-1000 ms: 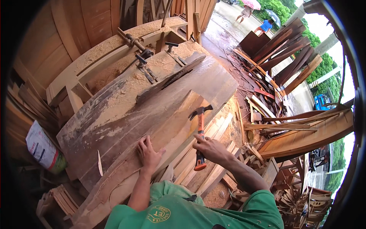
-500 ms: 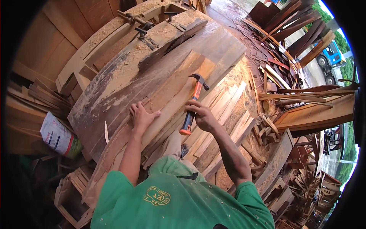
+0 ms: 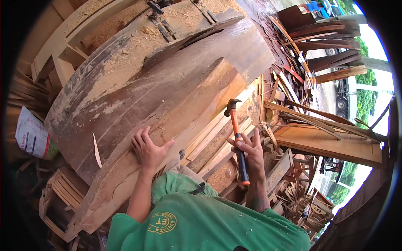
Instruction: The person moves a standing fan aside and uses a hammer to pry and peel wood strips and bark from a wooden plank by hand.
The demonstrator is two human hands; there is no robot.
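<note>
Across the dark tabletop (image 3: 113, 113) in front of me lies a long, thick wooden plank (image 3: 176, 113), its far right end paler and smoother. My left hand (image 3: 148, 148) rests on the plank near its closer edge, thumb out and fingers spread. My right hand (image 3: 250, 152) has a claw hammer (image 3: 238, 136) with an orange and black handle, off the plank's right side. The thumb bears on the handle while several fingers stretch out loosely. The hammer's dark head points away from me. A thin pale wood sliver (image 3: 96, 149) lies on the tabletop left of the plank.
Metal clamps (image 3: 155, 8) and sawdust sit on the table's far side. A white and green sack (image 3: 35, 134) stands at the left. Stacked pale strips (image 3: 209, 144) lie below the plank's right side; scrap boards (image 3: 326, 71) and a large panel (image 3: 331, 140) fill the right.
My right hand has carried the hammer right, away from the plank, and its fingers have loosened and opened outward. My left hand stays on the plank. The whole view has shifted.
</note>
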